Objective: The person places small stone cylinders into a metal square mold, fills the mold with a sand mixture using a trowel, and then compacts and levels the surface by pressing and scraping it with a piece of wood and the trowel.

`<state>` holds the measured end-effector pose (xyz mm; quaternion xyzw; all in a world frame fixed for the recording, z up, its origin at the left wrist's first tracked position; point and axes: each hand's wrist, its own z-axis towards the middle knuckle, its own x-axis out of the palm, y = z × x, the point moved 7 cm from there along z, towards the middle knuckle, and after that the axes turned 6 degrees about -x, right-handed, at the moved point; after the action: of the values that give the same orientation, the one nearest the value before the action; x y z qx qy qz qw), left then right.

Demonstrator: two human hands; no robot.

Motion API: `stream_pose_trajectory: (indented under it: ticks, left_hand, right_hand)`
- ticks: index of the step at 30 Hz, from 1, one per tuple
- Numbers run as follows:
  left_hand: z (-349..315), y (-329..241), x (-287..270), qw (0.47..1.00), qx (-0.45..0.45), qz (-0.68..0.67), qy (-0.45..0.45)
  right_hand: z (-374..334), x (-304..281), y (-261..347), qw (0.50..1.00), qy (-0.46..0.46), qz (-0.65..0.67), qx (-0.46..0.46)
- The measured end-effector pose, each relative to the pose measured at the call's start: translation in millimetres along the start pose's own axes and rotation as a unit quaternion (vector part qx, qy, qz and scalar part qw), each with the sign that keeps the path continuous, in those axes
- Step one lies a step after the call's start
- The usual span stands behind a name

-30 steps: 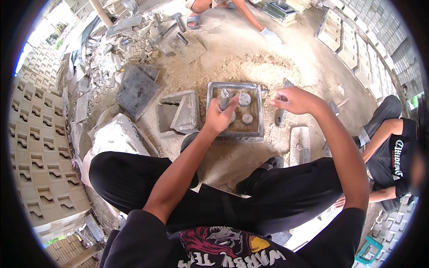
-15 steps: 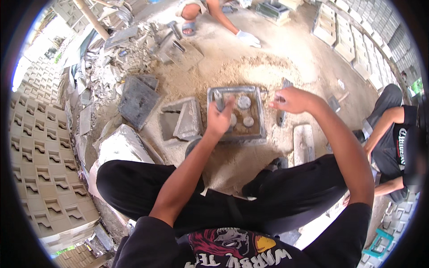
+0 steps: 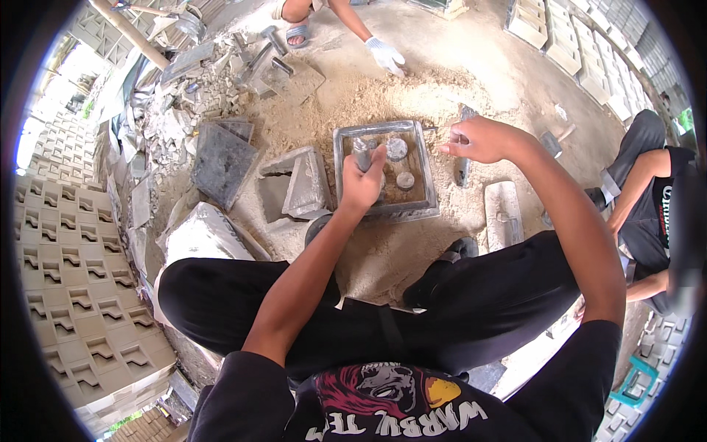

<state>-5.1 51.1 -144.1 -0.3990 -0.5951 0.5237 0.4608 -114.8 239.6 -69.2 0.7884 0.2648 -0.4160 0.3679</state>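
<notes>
A rectangular dark metal mould point(image 3: 429, 171) lies on the dusty ground in front of me. Inside it are brown sandy mix and pale round discs point(image 3: 398, 149). My left hand point(image 3: 362, 183) is closed around an upright grey metal cylinder point(image 3: 361, 153) over the mould's left part, hiding what lies beneath. Just right of the mould, my right hand point(image 3: 479, 140) hovers with its fingers curled together; whatever they may hold cannot be made out. Below that hand a narrow grey metal bar point(image 3: 463, 172) lies on the ground.
Left of the mould sits a hollow concrete block point(image 3: 294, 188), with dark plates point(image 3: 221, 162) beyond. A float point(image 3: 504, 214) lies right. A co-worker's gloved hand point(image 3: 385, 56) touches loose sand ahead; another person point(image 3: 648, 221) sits right. Patterned blocks point(image 3: 81, 272) are stacked left.
The view has shifted slightly. My left hand still grips the cylinder over the mould, and my right hand stays beside it. The co-worker's gloved hand has moved left toward the loose sand.
</notes>
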Motion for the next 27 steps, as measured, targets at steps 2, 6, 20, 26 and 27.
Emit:
stream_pose_trajectory:
  ticks: [2,6,20,26,27]
  left_hand:
    - [-4.9,-8.4,3.9,0.998,0.004,0.058,-0.004]
    - [-6.0,3.2,9.6,0.999,0.004,0.033,-0.005]
    - [-5.5,11.9,36.9,1.000,0.008,0.018,0.000]
    - [-13.6,-11.7,53.9,1.000,-0.001,0.001,0.030]
    - [-13.0,-6.6,50.4,1.000,-0.008,0.017,0.020]
  right_hand:
    - [-1.5,-1.9,-0.1,0.997,0.049,-0.029,0.045]
    - [-6.5,-0.3,13.3,1.000,-0.026,0.012,-0.011]
    - [-10.2,9.5,-9.3,0.996,0.057,0.010,0.070]
    - [-20.3,1.0,-4.6,0.999,-0.009,0.016,0.029]
    - [-19.3,-6.0,3.8,0.997,0.044,0.009,0.069]
